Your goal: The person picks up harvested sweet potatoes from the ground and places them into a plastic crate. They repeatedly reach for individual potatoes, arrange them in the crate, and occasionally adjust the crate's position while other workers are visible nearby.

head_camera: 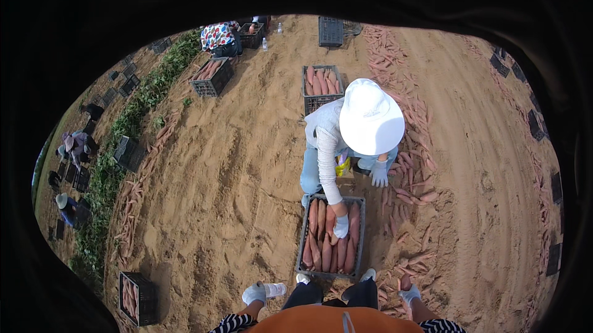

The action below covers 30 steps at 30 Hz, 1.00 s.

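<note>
My left hand (255,293), in a light glove, is closed around a clear plastic bottle (276,289) at the lower middle of the view. On the other side of my legs, my right hand (409,295), gloved too, grips a sweet potato (405,282). Between them, just past my shoes, a black plastic crate (330,274) holds rows of sweet potatoes (326,255). A co-worker in a white hat (370,117) crouches beyond it, one gloved hand (341,227) on the sweet potatoes inside and the other (379,173) near the ground.
A long heap of sweet potatoes (384,53) runs along the sandy soil at the right. Filled crates (322,100) (147,307) stand behind the co-worker and at the lower left. Green vines (143,97) line the left, with several other people beyond. Two bottles stand near the top.
</note>
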Each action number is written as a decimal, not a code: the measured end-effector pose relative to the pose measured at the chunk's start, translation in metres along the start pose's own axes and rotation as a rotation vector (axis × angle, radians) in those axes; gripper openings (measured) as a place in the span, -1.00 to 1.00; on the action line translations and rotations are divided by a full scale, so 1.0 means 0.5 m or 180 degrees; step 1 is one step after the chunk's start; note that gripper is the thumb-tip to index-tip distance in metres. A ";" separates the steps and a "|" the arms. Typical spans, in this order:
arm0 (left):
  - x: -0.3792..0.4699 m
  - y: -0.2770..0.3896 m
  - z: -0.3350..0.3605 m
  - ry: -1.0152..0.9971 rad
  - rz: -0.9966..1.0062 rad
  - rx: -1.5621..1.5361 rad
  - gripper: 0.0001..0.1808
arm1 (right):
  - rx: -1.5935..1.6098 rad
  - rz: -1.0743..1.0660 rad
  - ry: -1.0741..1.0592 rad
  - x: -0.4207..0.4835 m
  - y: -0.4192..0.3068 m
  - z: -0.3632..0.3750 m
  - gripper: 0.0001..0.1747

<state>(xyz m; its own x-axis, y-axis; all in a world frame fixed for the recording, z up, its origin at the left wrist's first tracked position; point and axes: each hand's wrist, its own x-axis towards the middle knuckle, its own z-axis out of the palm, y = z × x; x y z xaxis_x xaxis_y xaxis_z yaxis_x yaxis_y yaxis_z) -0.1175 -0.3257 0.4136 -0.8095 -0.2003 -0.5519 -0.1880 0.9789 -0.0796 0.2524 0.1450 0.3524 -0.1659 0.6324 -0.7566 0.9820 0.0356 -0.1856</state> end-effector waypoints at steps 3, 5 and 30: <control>0.004 -0.044 -0.006 0.0214 -0.0104 -0.0188 -0.35 | -0.0358 0.0937 0.0074 -0.010 0.194 0.093 -0.01; -0.011 -0.080 -0.014 0.0497 -0.0514 -0.0460 -0.37 | -0.0534 0.0866 -0.0193 -0.042 0.251 0.144 -0.03; 0.298 -0.382 0.085 0.0130 -0.1307 -0.0315 -0.45 | 0.0098 0.0201 0.0391 -0.138 -0.238 0.196 -0.15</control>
<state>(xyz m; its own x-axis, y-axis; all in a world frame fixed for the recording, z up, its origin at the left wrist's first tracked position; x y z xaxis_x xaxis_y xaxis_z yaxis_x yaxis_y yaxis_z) -0.1786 -0.5407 0.3116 -0.6773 -0.5761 -0.4575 -0.5502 0.8095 -0.2048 0.1380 0.0212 0.3651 -0.0897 0.7227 -0.6854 0.9866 -0.0299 -0.1606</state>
